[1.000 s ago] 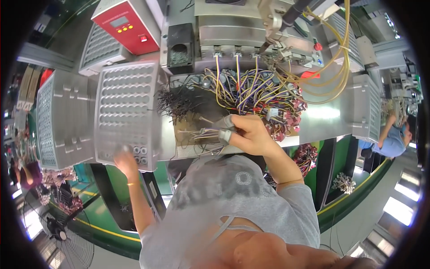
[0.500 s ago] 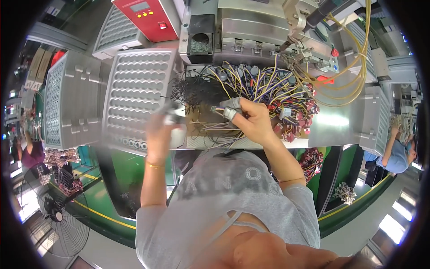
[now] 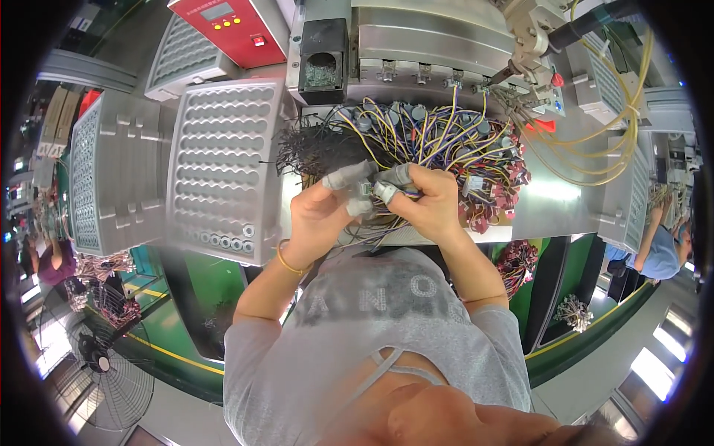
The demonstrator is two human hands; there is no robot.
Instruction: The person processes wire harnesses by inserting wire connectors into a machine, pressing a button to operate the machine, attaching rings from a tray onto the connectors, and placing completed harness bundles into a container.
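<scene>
My left hand (image 3: 316,212) and my right hand (image 3: 430,202) meet over the near edge of the bench, with grey covers on the thumb and forefinger tips. Between the fingertips is a small pale connector (image 3: 366,189), which my right hand pinches by its wire end. The left thumb and forefinger close around its other side; whether they hold a further small part is hidden. Just behind the hands lie a tangle of thin black wires (image 3: 316,149) and a heap of yellow and dark-blue wire leads (image 3: 446,137) with round grey parts. Red connectors (image 3: 497,195) end the leads on the right.
A grey tray (image 3: 223,152) with rows of round pockets stands left, several rings in its nearest row. Behind are a red control box (image 3: 230,31), a black open-topped box (image 3: 324,63) and a metal machine (image 3: 424,41). Yellow tubes (image 3: 632,111) hang right. Co-workers sit both sides.
My left hand, blurred beside the grey tray before, has come right to meet my right hand at the connector. My right hand stays nearly in place. The view has shifted slightly.
</scene>
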